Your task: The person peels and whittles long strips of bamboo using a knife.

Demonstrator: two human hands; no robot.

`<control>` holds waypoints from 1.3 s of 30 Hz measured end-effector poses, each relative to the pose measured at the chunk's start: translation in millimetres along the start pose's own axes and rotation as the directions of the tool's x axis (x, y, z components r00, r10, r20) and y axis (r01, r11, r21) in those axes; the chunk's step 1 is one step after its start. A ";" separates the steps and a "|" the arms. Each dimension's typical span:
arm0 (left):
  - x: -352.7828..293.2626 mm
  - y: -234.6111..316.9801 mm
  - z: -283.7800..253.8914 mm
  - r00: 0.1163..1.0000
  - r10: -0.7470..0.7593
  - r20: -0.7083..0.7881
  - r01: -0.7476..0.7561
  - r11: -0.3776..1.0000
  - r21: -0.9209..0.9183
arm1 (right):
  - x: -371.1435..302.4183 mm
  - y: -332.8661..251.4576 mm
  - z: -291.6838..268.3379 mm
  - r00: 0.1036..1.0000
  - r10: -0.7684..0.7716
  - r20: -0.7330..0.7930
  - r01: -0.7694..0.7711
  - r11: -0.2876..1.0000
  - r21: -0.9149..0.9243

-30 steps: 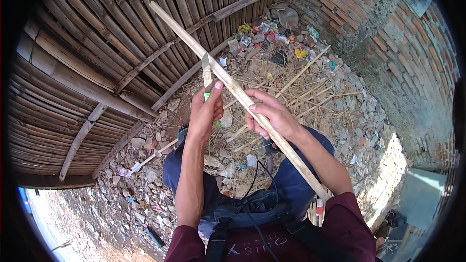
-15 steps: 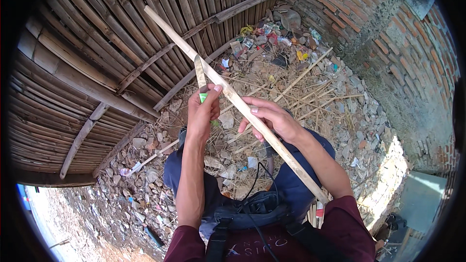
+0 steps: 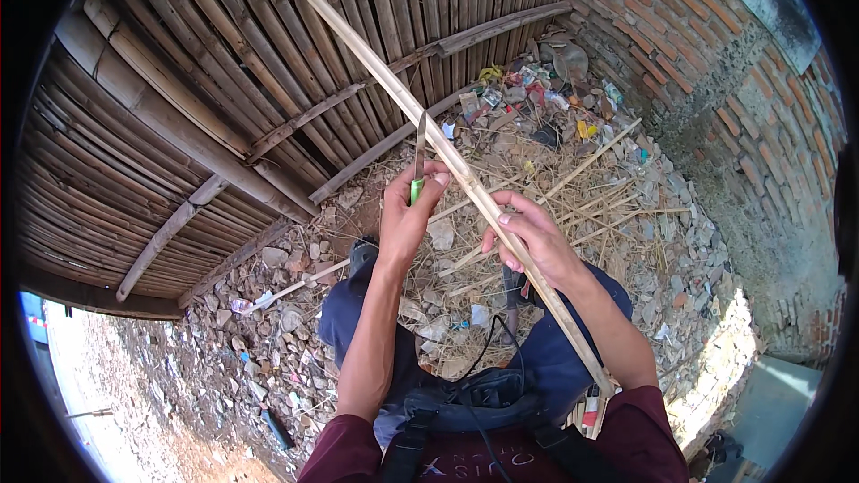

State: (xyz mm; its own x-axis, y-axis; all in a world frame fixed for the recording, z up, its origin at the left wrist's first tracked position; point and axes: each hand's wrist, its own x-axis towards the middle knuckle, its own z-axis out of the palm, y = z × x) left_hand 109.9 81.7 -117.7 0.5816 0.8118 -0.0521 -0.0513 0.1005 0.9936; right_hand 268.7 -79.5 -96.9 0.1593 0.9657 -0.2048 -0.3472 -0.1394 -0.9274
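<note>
Rubble ground (image 3: 224, 340) below; our left hand (image 3: 404, 219) grips the knife (image 3: 417, 189), right hand (image 3: 544, 249) holds the stick (image 3: 374, 65). We'd keep the blade (image 3: 420, 139) shallow.

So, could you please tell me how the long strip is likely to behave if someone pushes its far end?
The strip is probably light for its length, being so slender. It may be fairly stiff with slight spring, since it spans far without obvious sag. A push would likely swing it, as much of it extends beyond the right hand.
</note>
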 end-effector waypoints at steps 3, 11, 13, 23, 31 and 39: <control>2.2 -3.2 -4.7 0.985 0.089 0.145 -0.096 0.995 0.041 | 1.1 2.0 -1.7 1.000 -0.027 -0.016 0.027 1.000 -0.003; 1.8 -12.2 -0.5 0.940 0.131 0.316 -0.186 0.971 0.152 | -0.4 -2.9 -5.6 0.997 -0.053 -0.052 0.053 0.999 -0.008; -2.3 -15.0 0.0 0.944 0.107 0.312 -0.142 0.986 0.091 | 1.0 -2.7 -4.7 0.997 -0.053 -0.053 0.054 0.999 0.000; 6.2 -24.4 -6.3 0.940 0.031 0.339 -0.087 0.985 0.151 | -2.8 -6.5 -5.1 0.997 -0.044 -0.063 0.044 0.999 -0.013; 7.1 -11.7 -1.6 0.984 -0.073 0.162 0.020 0.953 0.303 | -4.6 -1.8 -4.6 0.991 -0.110 -0.078 0.098 0.984 -0.150; 2.3 -25.9 5.0 0.970 0.227 0.092 -0.238 0.792 0.562 | -4.1 3.8 1.2 0.952 -0.281 -0.118 0.165 0.802 -0.575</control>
State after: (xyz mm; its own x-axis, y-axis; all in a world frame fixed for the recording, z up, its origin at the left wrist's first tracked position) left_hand 116.7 78.1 -143.1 0.6266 0.7573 0.1839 0.2773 -0.4372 0.8555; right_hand 265.6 -83.7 -99.1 0.3585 0.9331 0.0286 0.2790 -0.0778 -0.9571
